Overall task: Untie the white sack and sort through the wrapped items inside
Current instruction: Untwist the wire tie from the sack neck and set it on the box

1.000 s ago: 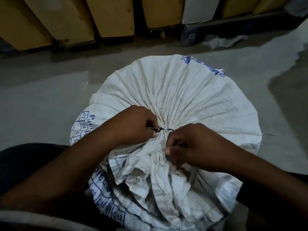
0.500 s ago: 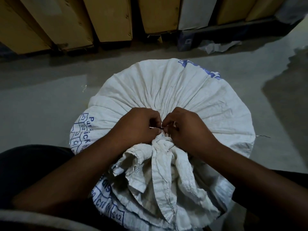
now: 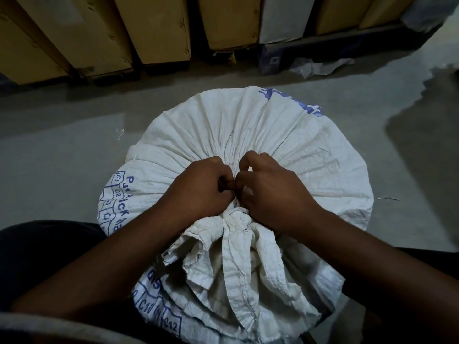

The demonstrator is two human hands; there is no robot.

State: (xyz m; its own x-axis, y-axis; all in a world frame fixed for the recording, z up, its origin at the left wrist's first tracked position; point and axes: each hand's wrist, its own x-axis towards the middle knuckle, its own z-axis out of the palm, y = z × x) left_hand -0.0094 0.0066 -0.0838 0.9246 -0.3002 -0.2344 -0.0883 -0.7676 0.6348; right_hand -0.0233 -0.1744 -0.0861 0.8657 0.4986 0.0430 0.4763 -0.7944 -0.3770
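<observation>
A full white sack [image 3: 285, 145] with blue print stands on the floor, its mouth gathered into a tight neck near the middle. The loose gathered top [image 3: 238, 264] flops toward me below the neck. My left hand [image 3: 201, 189] and my right hand [image 3: 270, 194] press together at the neck, fingers curled around the tie there. The tie itself is hidden under my fingers. Nothing inside the sack shows.
Brown cartons [image 3: 154, 28] and a white one [image 3: 285, 18] line the far wall on a dark pallet. Crumpled white paper [image 3: 318, 67] lies on the grey floor [image 3: 62, 150] behind the sack. A dark patch [image 3: 427, 135] marks the floor at right.
My right hand has moved up and left to meet my left hand at the neck. Both hands have closed tighter over the tie, which showed as a thin strand between them a second ago.
</observation>
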